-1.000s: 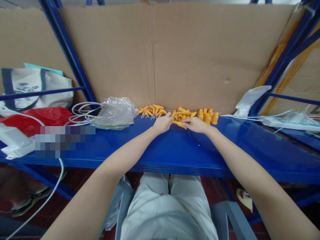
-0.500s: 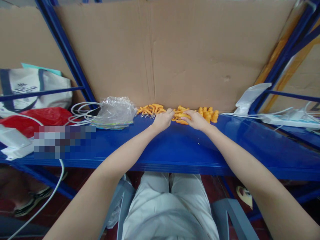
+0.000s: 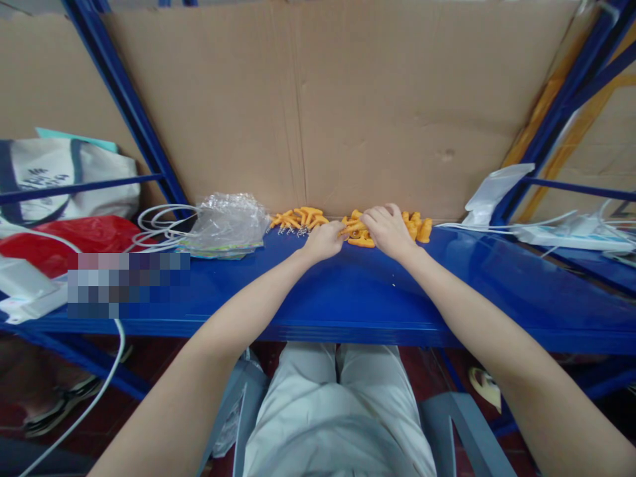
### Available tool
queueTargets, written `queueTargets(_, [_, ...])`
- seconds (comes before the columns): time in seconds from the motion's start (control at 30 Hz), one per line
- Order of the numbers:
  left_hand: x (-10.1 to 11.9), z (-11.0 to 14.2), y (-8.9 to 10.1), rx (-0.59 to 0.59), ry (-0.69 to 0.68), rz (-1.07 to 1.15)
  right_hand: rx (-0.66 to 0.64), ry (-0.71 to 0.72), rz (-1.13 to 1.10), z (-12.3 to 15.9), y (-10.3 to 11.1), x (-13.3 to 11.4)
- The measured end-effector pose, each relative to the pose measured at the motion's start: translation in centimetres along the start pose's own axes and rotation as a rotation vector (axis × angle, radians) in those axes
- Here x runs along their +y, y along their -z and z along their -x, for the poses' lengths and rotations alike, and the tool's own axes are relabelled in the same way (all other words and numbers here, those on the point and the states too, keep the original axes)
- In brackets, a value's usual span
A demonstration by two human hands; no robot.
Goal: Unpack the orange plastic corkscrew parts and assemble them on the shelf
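My left hand (image 3: 324,242) is closed, with an orange curved plastic-looking piece (image 3: 344,230) at its fingertips. Just right of it, my right hand (image 3: 388,230) is raised with curled fingers over more orange pieces; whatever is in its grasp is hidden behind the knuckles. Beneath and between the hands lie loose orange pieces (image 3: 362,243) on the blue table (image 3: 348,291). Left of my hands is a heap of orange pieces with small metal chains (image 3: 301,217), like keychains. Thicker orange pieces (image 3: 424,230) stand beyond my right hand.
Clear plastic bags (image 3: 231,222) and coiled white cable (image 3: 161,228) lie to the left, near a red bag (image 3: 74,238) and a canvas tote (image 3: 99,175). A cardboard panel (image 3: 348,106) backs the table. White power strips (image 3: 571,237) sit at the right.
My right hand has turned over and lifted slightly, its knuckles now covering its fingertips and the orange piece seen there before. My left hand has barely moved.
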State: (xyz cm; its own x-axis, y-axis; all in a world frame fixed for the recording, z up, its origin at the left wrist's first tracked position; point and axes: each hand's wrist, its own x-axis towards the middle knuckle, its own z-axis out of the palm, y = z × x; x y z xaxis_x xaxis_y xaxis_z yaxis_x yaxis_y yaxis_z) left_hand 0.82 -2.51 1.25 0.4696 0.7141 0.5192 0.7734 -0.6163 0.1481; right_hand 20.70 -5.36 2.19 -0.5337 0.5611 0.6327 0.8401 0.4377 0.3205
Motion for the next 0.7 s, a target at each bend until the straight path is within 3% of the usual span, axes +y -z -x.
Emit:
queueTargets(0.13, [-0.2, -0.3, -0.3, -0.025, 0.028, 0.215, 0.02, -0.008, -0.006, 0.0, 0.2, 0.1])
queueTargets(0.37, [0.5, -0.2, 0.1, -0.158, 0.202, 0.592, 0.044, -0.043, 0.032, -0.1, -0.3, 0.8])
queueTargets(0.5, [0.7, -0.3, 0.1, -0.146, 0.234, 0.789, 0.122, -0.009, 0.073, 0.0, -1.1, 1.4])
queueTargets(0.7, [1.1, -0.3, 0.9, -0.066, 0.3, 1.04, 0.098, -0.055, 0.105, 0.2, -0.9, 1.6])
